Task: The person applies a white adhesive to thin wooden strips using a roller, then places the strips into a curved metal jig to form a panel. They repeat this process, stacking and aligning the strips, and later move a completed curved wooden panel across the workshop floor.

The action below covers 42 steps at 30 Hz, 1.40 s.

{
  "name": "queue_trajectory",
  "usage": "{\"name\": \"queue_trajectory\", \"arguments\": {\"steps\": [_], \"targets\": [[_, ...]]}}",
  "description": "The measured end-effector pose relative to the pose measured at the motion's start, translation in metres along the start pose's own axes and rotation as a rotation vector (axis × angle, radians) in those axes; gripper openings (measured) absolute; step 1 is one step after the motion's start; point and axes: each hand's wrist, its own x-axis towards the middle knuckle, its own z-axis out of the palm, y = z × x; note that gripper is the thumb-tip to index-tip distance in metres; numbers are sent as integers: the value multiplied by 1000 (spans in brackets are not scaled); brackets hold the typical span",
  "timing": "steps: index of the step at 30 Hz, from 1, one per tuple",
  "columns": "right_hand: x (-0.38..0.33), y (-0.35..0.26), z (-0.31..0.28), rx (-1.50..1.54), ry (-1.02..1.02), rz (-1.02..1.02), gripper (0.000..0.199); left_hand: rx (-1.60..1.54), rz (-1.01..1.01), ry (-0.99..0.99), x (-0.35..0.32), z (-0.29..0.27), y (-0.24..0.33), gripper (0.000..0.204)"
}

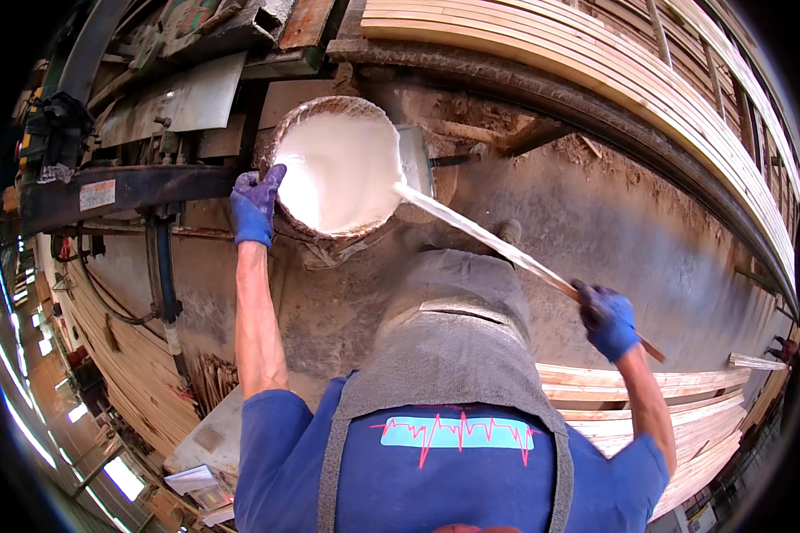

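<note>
Bucket (316,107), front and centre, standing ahead of the person's feet, crusty around the rim and loaded with white liquid (342,173)! The left hand (255,206), in a blue glove, is at its left edge, one finger up against the rim; how tightly the fingers close there, I cannot tell. Over to the right hand (606,320), also gloved, fingers wrapped around a long stick (489,238), whose white-coated end reaches the bucket's right edge. Now the labels: a pale rectangular sticker (98,195) on the dark metal beam (191,183), its print too small to make out. And across the blue shirt (382,497), a light-blue strip (498,433) crossed by a jagged red line, below the grey apron (444,364)!
</note>
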Motion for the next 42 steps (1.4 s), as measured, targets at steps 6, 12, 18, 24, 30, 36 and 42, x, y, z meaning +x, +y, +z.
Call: {"name": "queue_trajectory", "arguments": {"steps": [6, 12, 18, 24, 30, 36, 42], "targets": [[-75, 11, 39, 268, 14, 256, 46, -85, 23, 70, -7, 0, -7, 27], [0, -43, 63, 763, -315, 370, 38, -100, 87, 226, -49, -22, -3, 29], [105, -99, 73, 1123, -340, 189, 28, 49, 114, 371, -113, -24, 3, 34], [135, -124, 96, 1032, -272, 158, 28, 108, -10, 377, -104, -52, -46, 58], [158, -186, 142, 1119, -229, 219, 33, 176, -99, 303, -63, -83, -127, 51], [180, -240, 176, 1224, -226, 258, 37, -288, -173, 225, -32, -102, -162, 33], [192, -293, 172, 1135, -202, 141, 41, -288, -421, 179, 2, -101, -232, 32]]}}
